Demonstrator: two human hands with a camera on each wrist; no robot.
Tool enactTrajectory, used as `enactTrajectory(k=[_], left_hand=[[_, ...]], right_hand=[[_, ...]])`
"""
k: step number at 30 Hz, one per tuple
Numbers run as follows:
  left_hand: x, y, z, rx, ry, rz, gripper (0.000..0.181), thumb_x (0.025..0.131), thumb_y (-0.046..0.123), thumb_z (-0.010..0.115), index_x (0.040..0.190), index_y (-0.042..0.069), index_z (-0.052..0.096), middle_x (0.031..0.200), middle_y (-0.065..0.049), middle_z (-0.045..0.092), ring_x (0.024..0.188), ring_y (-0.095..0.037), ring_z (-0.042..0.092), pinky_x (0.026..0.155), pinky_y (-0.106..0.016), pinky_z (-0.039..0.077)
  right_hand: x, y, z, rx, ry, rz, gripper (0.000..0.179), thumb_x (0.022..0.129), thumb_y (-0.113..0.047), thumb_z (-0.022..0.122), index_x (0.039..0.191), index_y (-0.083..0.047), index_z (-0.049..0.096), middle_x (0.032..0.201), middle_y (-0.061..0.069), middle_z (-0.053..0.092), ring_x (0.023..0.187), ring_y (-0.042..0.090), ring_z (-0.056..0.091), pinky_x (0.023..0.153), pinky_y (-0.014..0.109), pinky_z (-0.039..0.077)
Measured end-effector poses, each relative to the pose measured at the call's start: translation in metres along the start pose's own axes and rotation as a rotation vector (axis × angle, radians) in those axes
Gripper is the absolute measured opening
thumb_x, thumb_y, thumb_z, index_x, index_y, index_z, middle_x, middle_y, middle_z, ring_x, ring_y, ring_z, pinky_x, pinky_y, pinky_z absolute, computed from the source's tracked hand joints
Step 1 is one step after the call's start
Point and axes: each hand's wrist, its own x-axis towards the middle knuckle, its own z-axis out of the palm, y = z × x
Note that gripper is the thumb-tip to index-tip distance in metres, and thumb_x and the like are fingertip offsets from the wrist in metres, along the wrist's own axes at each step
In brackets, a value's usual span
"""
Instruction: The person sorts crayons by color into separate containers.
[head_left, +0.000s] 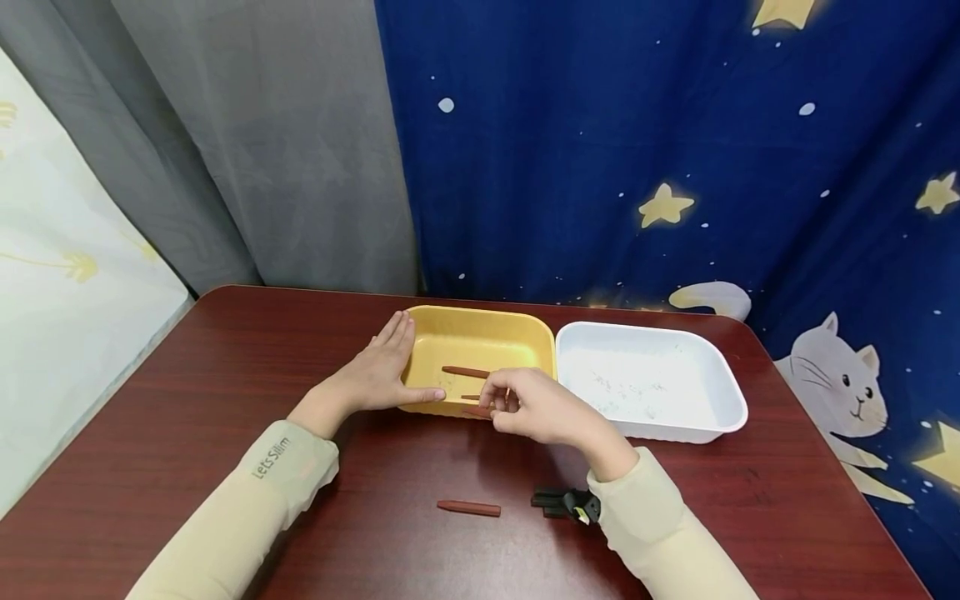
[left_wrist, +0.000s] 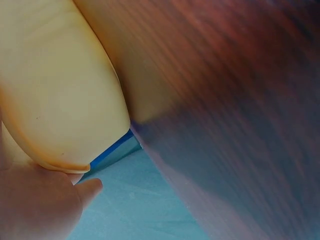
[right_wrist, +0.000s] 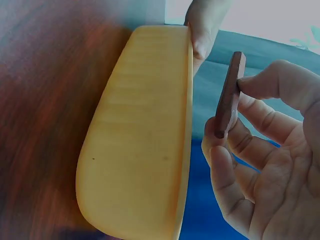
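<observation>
My right hand point(head_left: 536, 404) pinches a brown crayon point(right_wrist: 231, 95) between thumb and fingers, over the front rim of a yellow tray point(head_left: 480, 321). In the right wrist view the crayon is six-sided and stands just beside the tray's rim. Inside the tray lies another brown crayon point(head_left: 463, 371), and part of a further one shows below it by my fingertips. My left hand point(head_left: 375, 371) rests at the tray's left end, fingers straight along the side and thumb stretched along the front rim. A loose brown crayon point(head_left: 468, 508) lies on the table nearer to me.
To the right of the yellow tray stands a white tray point(head_left: 652, 429) with small dark specks on its floor. Several black sticks point(head_left: 550, 502) lie on the brown table point(head_left: 375, 533) beside my right sleeve. Curtains point(head_left: 540, 150) hang behind the table's far edge.
</observation>
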Motion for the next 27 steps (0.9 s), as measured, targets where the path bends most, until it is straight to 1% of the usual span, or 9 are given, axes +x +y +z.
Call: enactTrajectory(k=[4, 8, 11, 14, 18, 23, 27], left_hand=[[0.0, 0.0, 0.0, -0.001, 0.007, 0.002, 0.128, 0.079, 0.075, 0.063, 0.155, -0.008, 0.003, 0.166, -0.022, -0.005, 0.155, -0.034, -0.007, 0.125, -0.051, 0.011], [-0.001, 0.0, 0.001, 0.005, 0.013, 0.005, 0.128, 0.079, 0.076, 0.063, 0.155, -0.009, 0.005, 0.166, -0.022, -0.004, 0.155, -0.035, -0.005, 0.125, -0.052, 0.012], [-0.001, 0.0, 0.002, 0.013, 0.014, 0.006, 0.128, 0.079, 0.077, 0.062, 0.155, -0.009, 0.005, 0.166, -0.023, -0.003, 0.155, -0.035, -0.005, 0.124, -0.052, 0.013], [-0.001, 0.0, 0.002, 0.014, 0.013, 0.003, 0.129, 0.079, 0.078, 0.061, 0.155, -0.009, 0.005, 0.166, -0.023, -0.003, 0.155, -0.034, -0.005, 0.125, -0.051, 0.013], [-0.002, 0.0, 0.003, 0.015, 0.007, -0.008, 0.13, 0.078, 0.08, 0.06, 0.156, -0.007, 0.005, 0.166, -0.021, -0.004, 0.156, -0.033, -0.005, 0.125, -0.049, 0.014], [0.0, -0.001, 0.001, 0.035, 0.007, -0.01, 0.13, 0.077, 0.082, 0.058, 0.156, -0.007, 0.005, 0.167, -0.02, -0.004, 0.156, -0.032, -0.006, 0.124, -0.05, 0.015], [0.0, 0.0, 0.002, 0.066, 0.013, -0.018, 0.128, 0.078, 0.082, 0.056, 0.156, -0.006, 0.006, 0.167, -0.02, -0.003, 0.156, -0.032, -0.004, 0.123, -0.055, 0.017]], right_hand=[[0.006, 0.003, -0.005, 0.013, 0.034, -0.019, 0.012, 0.08, -0.001, 0.062, 0.089, -0.007, 0.067, 0.075, 0.0, 0.059, 0.068, 0.009, 0.052, 0.063, 0.021, 0.046], [0.014, 0.01, -0.006, 0.022, 0.074, -0.013, 0.011, 0.082, -0.001, 0.062, 0.089, -0.007, 0.069, 0.074, 0.0, 0.059, 0.067, 0.01, 0.052, 0.063, 0.021, 0.045], [0.022, 0.016, -0.005, 0.012, 0.092, -0.004, 0.01, 0.083, -0.002, 0.063, 0.089, -0.007, 0.07, 0.073, 0.0, 0.059, 0.066, 0.011, 0.052, 0.062, 0.021, 0.044], [0.031, 0.023, -0.003, -0.015, 0.1, 0.009, 0.01, 0.081, -0.003, 0.064, 0.089, -0.007, 0.07, 0.073, 0.0, 0.059, 0.063, 0.01, 0.052, 0.062, 0.021, 0.044], [0.044, 0.036, 0.004, -0.049, 0.093, 0.056, 0.01, 0.081, -0.004, 0.067, 0.089, -0.008, 0.07, 0.075, 0.001, 0.062, 0.064, 0.009, 0.051, 0.062, 0.022, 0.044], [0.058, 0.043, 0.01, -0.064, 0.079, 0.155, 0.008, 0.083, -0.006, 0.069, 0.089, -0.01, 0.073, 0.077, 0.002, 0.065, 0.069, 0.011, 0.053, 0.064, 0.023, 0.045], [0.064, 0.046, 0.013, -0.102, 0.091, 0.219, 0.007, 0.084, -0.006, 0.07, 0.089, -0.009, 0.074, 0.075, 0.001, 0.067, 0.071, 0.012, 0.056, 0.069, 0.025, 0.046]])
